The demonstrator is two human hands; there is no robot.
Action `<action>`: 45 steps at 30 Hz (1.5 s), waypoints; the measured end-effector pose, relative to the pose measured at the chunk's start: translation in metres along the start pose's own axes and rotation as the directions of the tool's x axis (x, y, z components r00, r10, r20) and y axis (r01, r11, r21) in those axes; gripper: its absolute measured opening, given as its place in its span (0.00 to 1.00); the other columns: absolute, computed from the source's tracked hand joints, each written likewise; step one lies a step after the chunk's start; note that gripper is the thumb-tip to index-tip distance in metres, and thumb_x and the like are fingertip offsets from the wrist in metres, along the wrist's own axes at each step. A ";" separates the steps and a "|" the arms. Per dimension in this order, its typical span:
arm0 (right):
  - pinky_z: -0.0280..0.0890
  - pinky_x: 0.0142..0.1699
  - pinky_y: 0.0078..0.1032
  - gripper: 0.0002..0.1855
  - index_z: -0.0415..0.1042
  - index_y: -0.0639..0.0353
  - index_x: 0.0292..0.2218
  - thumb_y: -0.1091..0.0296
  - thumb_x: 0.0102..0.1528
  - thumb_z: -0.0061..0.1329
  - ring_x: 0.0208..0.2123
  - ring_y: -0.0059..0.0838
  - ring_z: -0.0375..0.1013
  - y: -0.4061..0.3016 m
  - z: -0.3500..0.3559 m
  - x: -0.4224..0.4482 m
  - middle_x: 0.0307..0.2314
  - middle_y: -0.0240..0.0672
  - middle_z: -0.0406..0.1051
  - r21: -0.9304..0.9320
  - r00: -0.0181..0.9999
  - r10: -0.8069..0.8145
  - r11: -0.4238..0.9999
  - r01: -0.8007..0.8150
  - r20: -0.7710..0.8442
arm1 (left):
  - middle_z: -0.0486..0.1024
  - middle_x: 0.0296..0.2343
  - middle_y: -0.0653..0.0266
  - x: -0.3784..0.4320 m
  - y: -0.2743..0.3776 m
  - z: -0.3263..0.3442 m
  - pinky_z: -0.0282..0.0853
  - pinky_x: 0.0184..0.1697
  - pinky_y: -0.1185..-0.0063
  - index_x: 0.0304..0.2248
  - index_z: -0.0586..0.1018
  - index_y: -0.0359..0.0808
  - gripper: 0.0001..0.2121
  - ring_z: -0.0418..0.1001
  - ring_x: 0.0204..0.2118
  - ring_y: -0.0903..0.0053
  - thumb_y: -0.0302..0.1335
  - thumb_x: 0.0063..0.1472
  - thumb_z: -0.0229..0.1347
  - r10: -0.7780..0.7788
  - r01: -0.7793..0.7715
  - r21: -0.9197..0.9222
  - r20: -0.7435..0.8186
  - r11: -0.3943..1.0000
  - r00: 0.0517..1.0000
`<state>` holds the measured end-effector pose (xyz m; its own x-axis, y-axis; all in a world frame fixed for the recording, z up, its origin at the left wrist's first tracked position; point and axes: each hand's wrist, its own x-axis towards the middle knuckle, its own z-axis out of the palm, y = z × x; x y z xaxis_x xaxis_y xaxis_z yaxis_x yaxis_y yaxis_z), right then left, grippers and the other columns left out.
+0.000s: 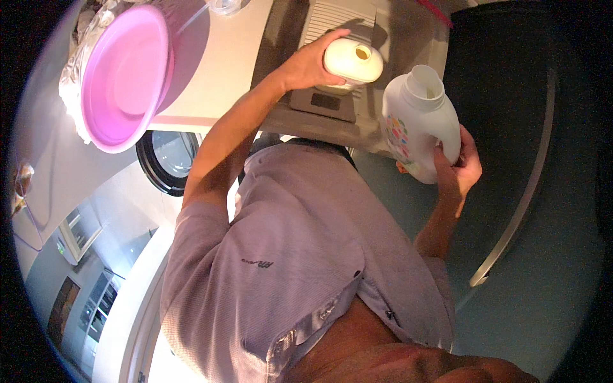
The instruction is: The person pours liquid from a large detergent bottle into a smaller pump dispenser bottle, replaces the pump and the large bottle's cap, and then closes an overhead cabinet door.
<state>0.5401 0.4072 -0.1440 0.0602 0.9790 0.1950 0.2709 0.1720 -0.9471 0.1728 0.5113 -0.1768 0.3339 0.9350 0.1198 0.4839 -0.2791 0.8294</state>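
My left hand (311, 62) grips a small cream-white plastic bottle (353, 60) around its side, thumb on the near side. The bottle has an uncapped round mouth facing up. To the right, my right hand (459, 163) is closed on the handle of a large white plastic jug (421, 129) with a wide open neck and a colourful printed label. The two containers are apart, the jug nearer my body. Below the small bottle is a ribbed light surface (335, 19), beside a grey piece with a dark rectangle (325, 101). The contents of both containers cannot be seen.
A pink plastic basin (127, 76) stands on the pale counter (225, 62) at left, near crumpled shiny wrapping. A clear plastic vessel (225, 5) is at the back. A round appliance door (170, 158) is below the counter. A long curved strip (531, 182) runs along a dark surface at right.
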 end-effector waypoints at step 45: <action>0.75 0.47 0.34 0.29 0.78 0.62 0.47 0.75 0.40 0.66 0.41 0.41 0.82 -0.124 0.168 0.048 0.41 0.45 0.80 0.002 0.379 -0.526 0.586 0.810 0.761 | 0.74 0.51 0.51 -0.264 0.003 -0.025 0.67 0.58 0.64 0.62 0.62 0.39 0.45 0.71 0.53 0.51 0.30 0.44 0.73 -0.206 0.421 0.108 -0.747 0.901 0.632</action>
<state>0.3480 0.4509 -0.0599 -0.8511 0.3639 0.3785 0.2055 0.8942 -0.3976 0.0657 0.2697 -0.1922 -0.4932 0.8117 0.3130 0.6639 0.1186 0.7384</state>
